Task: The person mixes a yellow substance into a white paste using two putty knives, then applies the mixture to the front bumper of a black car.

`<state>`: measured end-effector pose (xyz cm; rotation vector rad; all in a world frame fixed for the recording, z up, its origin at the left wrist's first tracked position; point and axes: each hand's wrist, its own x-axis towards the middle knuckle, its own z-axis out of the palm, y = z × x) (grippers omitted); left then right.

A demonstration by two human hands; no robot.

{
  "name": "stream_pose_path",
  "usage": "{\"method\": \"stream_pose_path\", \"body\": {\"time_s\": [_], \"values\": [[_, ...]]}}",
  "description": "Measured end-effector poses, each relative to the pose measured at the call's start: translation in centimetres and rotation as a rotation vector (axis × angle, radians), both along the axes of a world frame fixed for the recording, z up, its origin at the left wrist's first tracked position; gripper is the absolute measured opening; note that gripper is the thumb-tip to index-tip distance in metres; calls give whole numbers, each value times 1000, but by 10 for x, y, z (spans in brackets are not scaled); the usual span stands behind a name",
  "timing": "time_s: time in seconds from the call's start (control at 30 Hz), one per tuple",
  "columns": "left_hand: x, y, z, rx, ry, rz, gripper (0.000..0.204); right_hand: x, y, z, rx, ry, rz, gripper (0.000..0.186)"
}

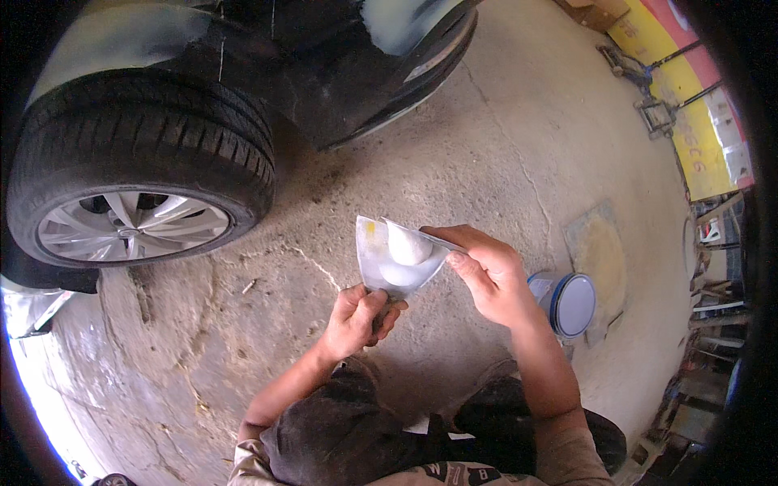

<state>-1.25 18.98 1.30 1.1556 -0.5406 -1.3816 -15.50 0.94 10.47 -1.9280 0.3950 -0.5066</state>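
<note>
My left hand (362,317) is closed on the near corner of a thin grey mixing plate (369,261), thumb on top. White, paste-like filler (407,249) lies in a smooth mound on it, with a small yellow dab (370,228) close to the plate's far left corner. At the plate's right side, my right hand (489,271) pinches a thin flat spreader (442,240), seen nearly edge-on. Its blade reaches toward the filler; whether it touches is hard to make out. Both hands are above the floor, in front of my knees.
A car wheel (134,174) stands at the left, below dark bodywork with pale patches (162,36). Right of my right forearm is a lidded can (574,305) beside a stained flat sheet (601,255) on the concrete. A floor jack (648,101) and cluttered racks line the right side.
</note>
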Motion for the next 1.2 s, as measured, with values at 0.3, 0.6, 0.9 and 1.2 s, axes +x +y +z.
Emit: {"method": "stream_pose_path", "body": {"time_s": [0.3, 0.6, 0.9, 1.2], "values": [[-12, -20, -4, -162, 297, 56, 27, -1, 16, -20, -676, -5, -249, 36], [-11, -18, -6, -159, 225, 37, 23, 10, 21, -36, -707, -30, -132, 50], [-10, -17, -6, -181, 110, -5, 25, 15, 19, -37, -773, -26, -48, 51], [10, -14, 8, 125, -96, -146, 42, 2, 0, 1, -372, -118, 103, 26]]}}
